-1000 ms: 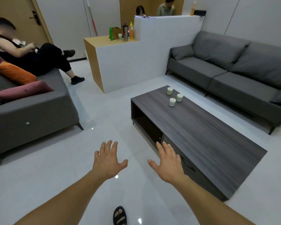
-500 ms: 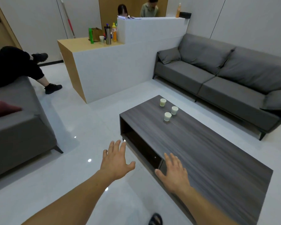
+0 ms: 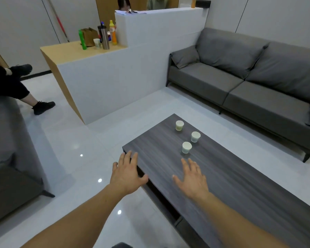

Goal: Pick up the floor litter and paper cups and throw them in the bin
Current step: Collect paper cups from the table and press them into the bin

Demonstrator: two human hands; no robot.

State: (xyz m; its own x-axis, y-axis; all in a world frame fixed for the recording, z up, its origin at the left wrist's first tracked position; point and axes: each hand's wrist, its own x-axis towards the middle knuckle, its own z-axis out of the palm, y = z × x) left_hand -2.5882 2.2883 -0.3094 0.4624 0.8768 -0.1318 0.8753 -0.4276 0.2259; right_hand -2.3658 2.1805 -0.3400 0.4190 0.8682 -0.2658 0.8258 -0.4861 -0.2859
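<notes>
Both hands are extended palm-down with fingers straight and spread. Neither holds anything, and they are apart from each other.

1. The left hand (image 3: 127, 174) is over the left long edge of the table (image 3: 240, 185), close to the table's far-left corner. Its fingertips overlap the table top.
2. The right hand (image 3: 191, 179) is over the table top, inboard of that same edge. Whether either hand touches the table surface cannot be determined.
3. Three paper cups stand upright on the far end of the table, apart from one another. The nearest cup (image 3: 186, 147) is just beyond the right hand's fingertips. The middle cup (image 3: 195, 136) stands behind it, slightly right. The far cup (image 3: 179, 125) stands closest to the table's far end.

A grey sofa (image 3: 240, 77) runs along the right side of the table. A white partition (image 3: 115, 83) stands beyond the table's far end.
</notes>
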